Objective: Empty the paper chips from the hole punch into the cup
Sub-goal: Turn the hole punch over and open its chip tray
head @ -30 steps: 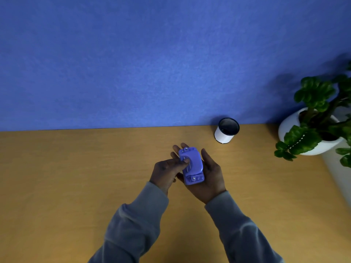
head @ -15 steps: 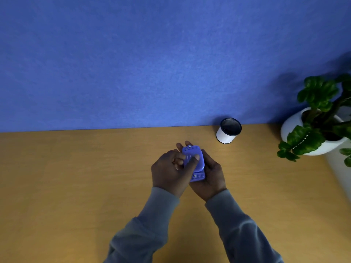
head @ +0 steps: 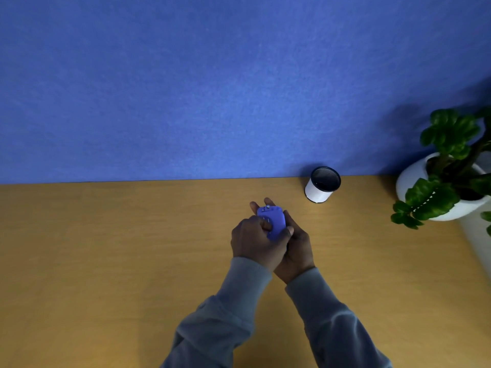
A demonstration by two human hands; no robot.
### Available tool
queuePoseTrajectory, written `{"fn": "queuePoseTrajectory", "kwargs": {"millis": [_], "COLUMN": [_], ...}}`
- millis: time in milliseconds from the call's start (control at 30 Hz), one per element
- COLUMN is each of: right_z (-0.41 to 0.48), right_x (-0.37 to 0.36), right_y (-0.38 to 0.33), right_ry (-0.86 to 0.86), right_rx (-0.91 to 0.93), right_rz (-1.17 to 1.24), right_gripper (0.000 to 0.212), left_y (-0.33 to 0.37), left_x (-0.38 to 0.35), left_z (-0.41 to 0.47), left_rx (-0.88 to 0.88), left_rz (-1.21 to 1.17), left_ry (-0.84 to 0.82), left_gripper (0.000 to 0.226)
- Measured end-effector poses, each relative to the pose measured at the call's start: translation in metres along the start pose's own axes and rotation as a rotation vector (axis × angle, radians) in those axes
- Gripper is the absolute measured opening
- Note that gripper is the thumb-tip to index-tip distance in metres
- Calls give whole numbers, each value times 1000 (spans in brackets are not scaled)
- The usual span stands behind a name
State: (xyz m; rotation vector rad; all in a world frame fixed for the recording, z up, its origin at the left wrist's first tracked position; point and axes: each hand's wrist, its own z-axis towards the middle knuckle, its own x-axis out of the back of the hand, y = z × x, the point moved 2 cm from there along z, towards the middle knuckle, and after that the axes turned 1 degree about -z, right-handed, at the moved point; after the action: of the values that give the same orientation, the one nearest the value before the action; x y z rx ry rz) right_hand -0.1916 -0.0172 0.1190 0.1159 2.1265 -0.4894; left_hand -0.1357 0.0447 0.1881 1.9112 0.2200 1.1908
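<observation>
Over smooth wooden desk [head: 106, 261], both hands grasp rounded plastic hole punch [head: 273, 221]; cylindrical cup [head: 320, 185] apart.

Cup [head: 322, 185] at desk [head: 106, 261] rear by wall [head: 186, 88], plant pot [head: 414, 181] to its right.

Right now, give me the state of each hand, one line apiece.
Left hand: closed on the purple hole punch, fingers over its top.
Right hand: closed around the hole punch, cradling it from beneath.

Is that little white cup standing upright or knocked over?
Upright. The cup stands on the table, its dark round mouth facing up, apart from both hands.
</observation>
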Motion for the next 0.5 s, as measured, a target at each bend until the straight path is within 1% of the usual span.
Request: {"fn": "queuePoseTrajectory", "kwargs": {"millis": [100,267,433,500], "right_z": [1,2,4,5], "right_x": [1,1,-3,-4], "right_y": [0,0,-3,-3], "right_ry": [0,11,8,22], "right_rx": [10,24,20,8], "right_rz": [-11,5,11,21], "right_gripper": [48,38,36,40], "left_y": [0,-2,0,2], "left_x": [-1,-2,0,0], "left_z": [0,3,3,3], "left_rx": [18,45,31,18], "left_rz": [-18,-30,-49,-44], "left_ry": [-5,-1,9,13], "left_gripper": [34,36,37,35]}}
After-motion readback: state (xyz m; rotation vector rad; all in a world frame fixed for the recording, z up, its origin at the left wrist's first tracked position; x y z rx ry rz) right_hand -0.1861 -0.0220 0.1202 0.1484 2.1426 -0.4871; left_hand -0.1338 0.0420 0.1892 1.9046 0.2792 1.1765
